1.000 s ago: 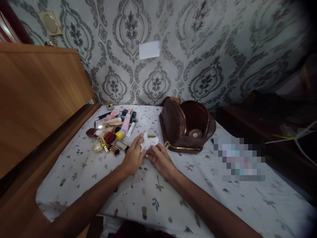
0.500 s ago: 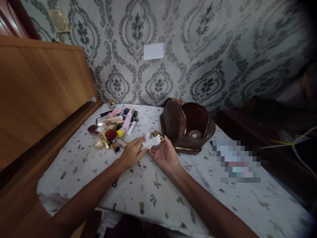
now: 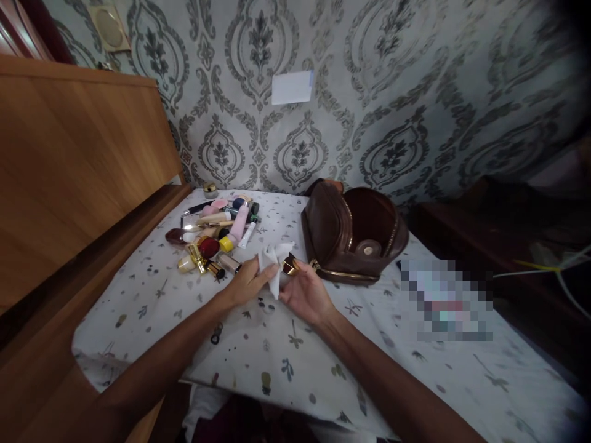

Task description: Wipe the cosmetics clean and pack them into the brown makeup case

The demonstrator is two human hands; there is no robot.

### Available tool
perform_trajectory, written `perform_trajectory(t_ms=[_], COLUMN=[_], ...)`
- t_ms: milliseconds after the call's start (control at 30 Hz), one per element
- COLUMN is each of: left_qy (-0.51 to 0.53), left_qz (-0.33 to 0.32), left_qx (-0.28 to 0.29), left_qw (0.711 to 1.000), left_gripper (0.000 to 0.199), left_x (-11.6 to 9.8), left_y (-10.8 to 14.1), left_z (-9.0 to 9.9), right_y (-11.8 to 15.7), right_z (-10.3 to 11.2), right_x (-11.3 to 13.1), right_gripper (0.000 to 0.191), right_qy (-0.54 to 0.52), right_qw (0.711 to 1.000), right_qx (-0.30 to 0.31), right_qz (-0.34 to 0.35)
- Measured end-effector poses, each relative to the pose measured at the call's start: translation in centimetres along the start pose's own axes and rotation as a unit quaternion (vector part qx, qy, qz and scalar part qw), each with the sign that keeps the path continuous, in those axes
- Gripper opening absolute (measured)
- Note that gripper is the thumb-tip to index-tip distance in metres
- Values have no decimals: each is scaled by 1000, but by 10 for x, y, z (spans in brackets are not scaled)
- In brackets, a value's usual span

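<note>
1. Landmark: brown bag [image 3: 323, 224], standing on the patterned tablecloth [image 3: 240, 363], unzipped, its dark interior visible.
2. Left hand [image 3: 244, 284]: in front and to the left of the bag; fingers closed on a crumpled white cloth [image 3: 271, 255].
3. Right hand [image 3: 308, 296]: just in front of the bag; fingertips grip a small dark red-and-gold item [image 3: 290, 265], which sits beside the cloth, close to the bag's lower left corner. Contact between item and cloth cannot be confirmed.
4. Right of the bag: a pixelated object [image 3: 447, 301], identity not determinable.
5. Left of the bag, well apart: a heap of cosmetics, including a pink tube [image 3: 240, 223] with a yellow cap.
6. Beyond that heap: a gold-lidded jar [image 3: 210, 190].
7. Behind the bag: a damask-patterned wall [image 3: 300, 151]; white paper [image 3: 292, 88] is fixed above and to the left of the bag.
</note>
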State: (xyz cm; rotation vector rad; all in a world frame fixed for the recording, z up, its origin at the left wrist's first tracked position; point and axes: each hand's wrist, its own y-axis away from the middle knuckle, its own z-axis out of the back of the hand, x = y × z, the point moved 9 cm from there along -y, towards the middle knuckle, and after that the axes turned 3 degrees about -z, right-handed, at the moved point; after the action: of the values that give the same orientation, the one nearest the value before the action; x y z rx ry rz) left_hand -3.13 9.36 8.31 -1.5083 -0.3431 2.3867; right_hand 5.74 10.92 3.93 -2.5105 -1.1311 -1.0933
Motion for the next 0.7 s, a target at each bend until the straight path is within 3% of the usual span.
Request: perform_trajectory(t_ms=[133,300,533,700], left_qy=[41,76,49,31], left_qz=[-5,45,4,15], left_qx=[-10,-99,-202,-206], left_qw=[999,991,978,978], left_gripper=[46,49,23,23], left_x=[0,17,15,11], left_y=[1,1,-3,-5], left_z=[0,10,38,49], right_y=[0,1,2,4], right_z=[-2,-3,-1,0], right_x=[-2,-9,-14,2], right_gripper=[25,25,23,23], right_qy=[-57,-73,-80,-84], right_qw=[998,997,994,995], right_qx=[8,-17,-50,-56], right_qz=[-11,-34,-46,-6])
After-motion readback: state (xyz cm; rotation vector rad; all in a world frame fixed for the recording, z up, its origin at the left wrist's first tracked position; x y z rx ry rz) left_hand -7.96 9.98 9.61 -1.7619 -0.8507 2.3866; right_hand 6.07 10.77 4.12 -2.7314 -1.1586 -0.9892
